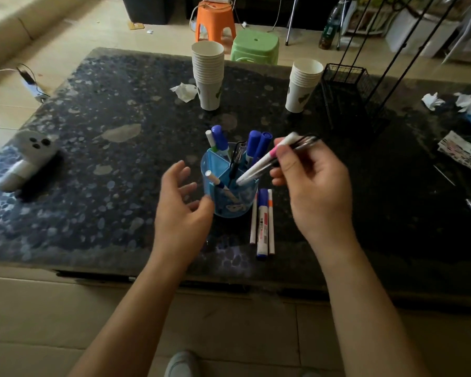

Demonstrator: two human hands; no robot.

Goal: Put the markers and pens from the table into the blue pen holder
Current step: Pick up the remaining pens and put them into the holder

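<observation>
Your left hand [184,202] is released, fingers spread, beside the translucent blue pen holder [229,198], a sectioned plastic cylinder on the speckled stone table [93,159]. Your right hand [313,183] pinches a pink-banded white pen [259,164] and a dark pen [301,144] above its rim. Three markers [263,224] lie just beside the holder.

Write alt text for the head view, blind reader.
The right hand lowers a pink-banded white pen and a dark pen into a blue pen holder already holding several markers, while the open left hand hovers beside the holder. Three more markers lie on the dark table just right of it.
</observation>
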